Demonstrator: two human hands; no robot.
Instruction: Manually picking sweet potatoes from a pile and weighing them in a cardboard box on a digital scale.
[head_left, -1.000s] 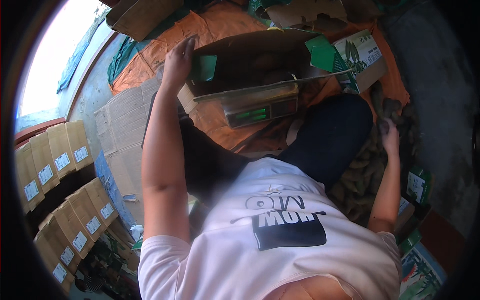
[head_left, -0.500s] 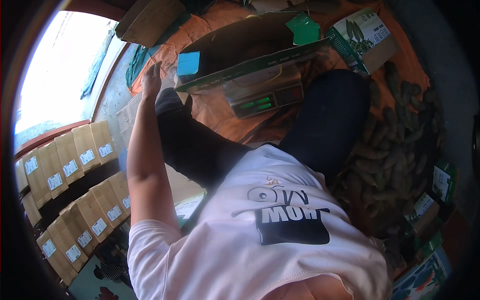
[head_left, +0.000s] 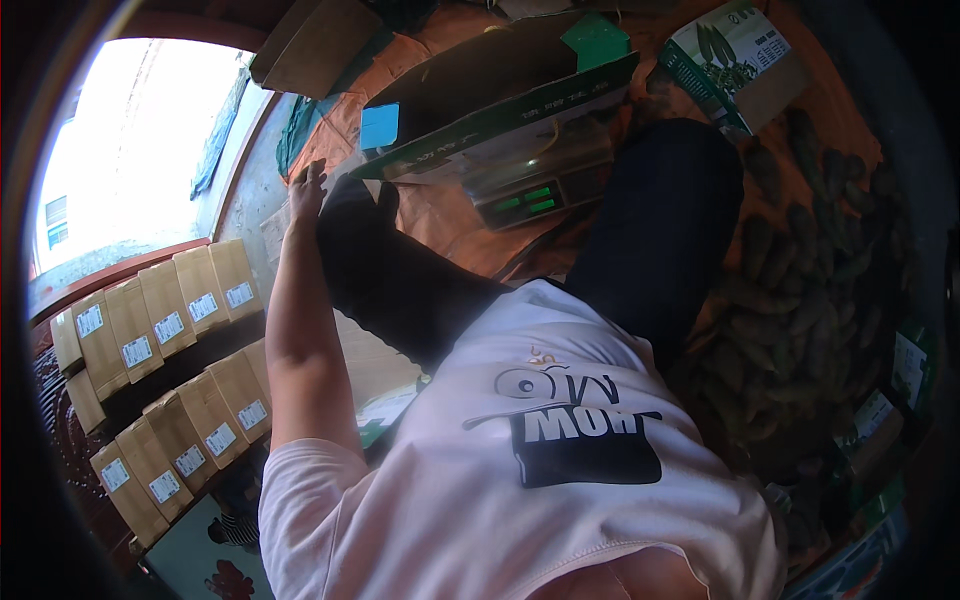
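My left hand (head_left: 307, 194) is raised at the far left of my knee, its fingers somewhat apart, with nothing visible in it. It is nearest to the open carton (head_left: 500, 125), beside that box's blue end flap (head_left: 380, 126). The green-printed carton rests on a digital scale (head_left: 540, 195) with lit green digits, between my legs. The inside of the carton is dark, so its contents cannot be made out. My right hand does not show; the right side beyond my shirt is in deep shadow.
Long brown tubers (head_left: 800, 290) lie heaped at the right. A printed carton (head_left: 735, 65) stands beyond my right knee. Rows of brown boxes with white labels (head_left: 205, 300) line the left. An orange sheet (head_left: 425, 215) covers the floor, and another open cardboard box (head_left: 315, 45) stands at the far left.
My left hand has come down slightly toward my knee, its fingers bending a little. The view has shifted, so the boxes at the left sit further right in it. The scale and carton stay together.
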